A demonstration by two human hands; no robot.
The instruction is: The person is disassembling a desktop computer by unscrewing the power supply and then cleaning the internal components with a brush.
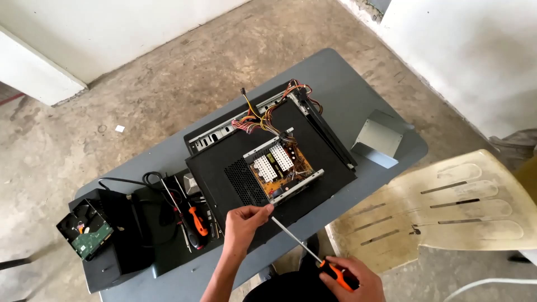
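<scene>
A black computer case panel (pixel 313 154) lies on the grey table (pixel 347 89). On it rests an opened power supply (pixel 282 168) showing a brown circuit board and silver heat sinks. My right hand (pixel 353 279) grips the orange and black handle of a long screwdriver (pixel 305 246), whose shaft points up toward the power supply. My left hand (pixel 246 218) pinches the shaft near its tip, right at the near corner of the power supply. Coloured wires (pixel 268 109) spill from the case behind.
A hard drive (pixel 85 229) sits on a black box at the table's left end. Beside it lie orange-handled screwdrivers (pixel 193 221) and a black cable (pixel 148 180). A grey metal cover (pixel 377 137) rests at the right edge. A cream plastic chair (pixel 447 210) stands right of the table.
</scene>
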